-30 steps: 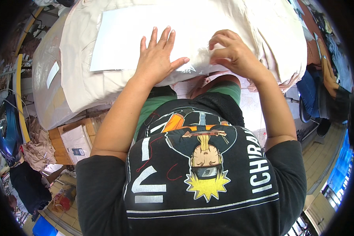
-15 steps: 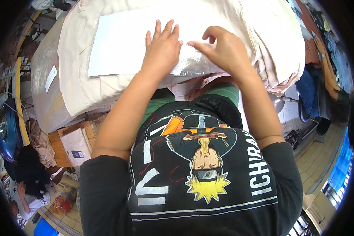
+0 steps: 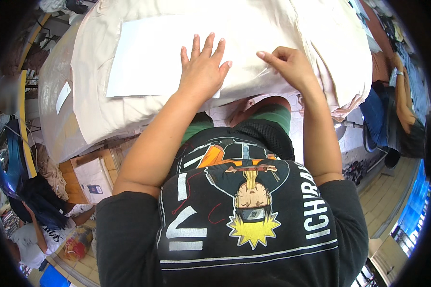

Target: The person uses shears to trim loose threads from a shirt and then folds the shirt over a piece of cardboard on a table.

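Cream cloth (image 3: 92,91) bore a white sheet (image 3: 143,57), left hand (image 3: 202,69) splayed over it; right hand (image 3: 293,68) curled, gripping or not I couldn't tell. A co-worker's arm (image 3: 401,98) showed rightward.

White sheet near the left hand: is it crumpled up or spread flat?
Spread flat: the white sheet looks smooth, with a straight left edge, on the cream cloth.

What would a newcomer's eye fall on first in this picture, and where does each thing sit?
Probably the cartoon figure with spiky yellow hair, upside down on the black shirt at lower centre. Above it, the left hand spreads over a white sheet on cream cloth. The right hand, fingers curled, is farther right over the cloth.
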`<action>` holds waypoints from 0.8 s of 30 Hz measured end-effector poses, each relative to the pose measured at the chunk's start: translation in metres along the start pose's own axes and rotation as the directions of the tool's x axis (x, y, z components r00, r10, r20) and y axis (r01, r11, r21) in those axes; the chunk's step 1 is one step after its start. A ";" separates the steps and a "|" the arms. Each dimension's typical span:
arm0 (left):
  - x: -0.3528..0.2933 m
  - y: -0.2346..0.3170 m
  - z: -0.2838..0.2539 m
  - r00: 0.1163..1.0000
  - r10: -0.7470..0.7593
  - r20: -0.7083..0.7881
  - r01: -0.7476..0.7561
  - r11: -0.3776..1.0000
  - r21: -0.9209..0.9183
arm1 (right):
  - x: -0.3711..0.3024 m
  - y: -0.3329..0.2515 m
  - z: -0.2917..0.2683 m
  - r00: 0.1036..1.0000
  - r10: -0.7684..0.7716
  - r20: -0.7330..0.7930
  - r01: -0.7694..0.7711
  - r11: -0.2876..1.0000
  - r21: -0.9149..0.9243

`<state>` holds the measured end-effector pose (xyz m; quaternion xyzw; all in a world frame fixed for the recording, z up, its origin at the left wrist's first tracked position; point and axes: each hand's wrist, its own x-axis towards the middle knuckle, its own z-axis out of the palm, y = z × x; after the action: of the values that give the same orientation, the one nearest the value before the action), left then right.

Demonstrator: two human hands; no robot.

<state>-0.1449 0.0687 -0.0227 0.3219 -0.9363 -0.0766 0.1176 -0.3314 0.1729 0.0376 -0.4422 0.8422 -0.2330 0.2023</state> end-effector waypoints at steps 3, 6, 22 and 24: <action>0.012 0.000 -0.022 0.997 -0.033 0.065 0.044 0.984 -0.174 | 0.008 -0.004 -0.019 0.999 -0.045 -0.019 0.047 0.988 0.144; 0.030 -0.006 -0.021 0.999 -0.038 0.020 0.042 0.973 -0.228 | 0.022 -0.022 -0.016 0.974 -0.121 -0.192 0.158 0.968 0.194; 0.050 -0.011 0.030 0.994 0.105 0.006 -0.105 0.994 -0.018 | 0.061 0.037 0.010 0.987 -0.115 -0.114 0.092 0.978 -0.188; 0.048 -0.002 0.019 0.999 -0.026 -0.021 0.021 0.977 -0.213 | 0.073 0.067 0.004 0.996 0.085 -0.002 -0.083 0.981 0.174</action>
<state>-0.1855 0.0381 -0.0330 0.3194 -0.9174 -0.1739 0.1614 -0.4114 0.1440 -0.0137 -0.3859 0.8375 -0.2988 0.2456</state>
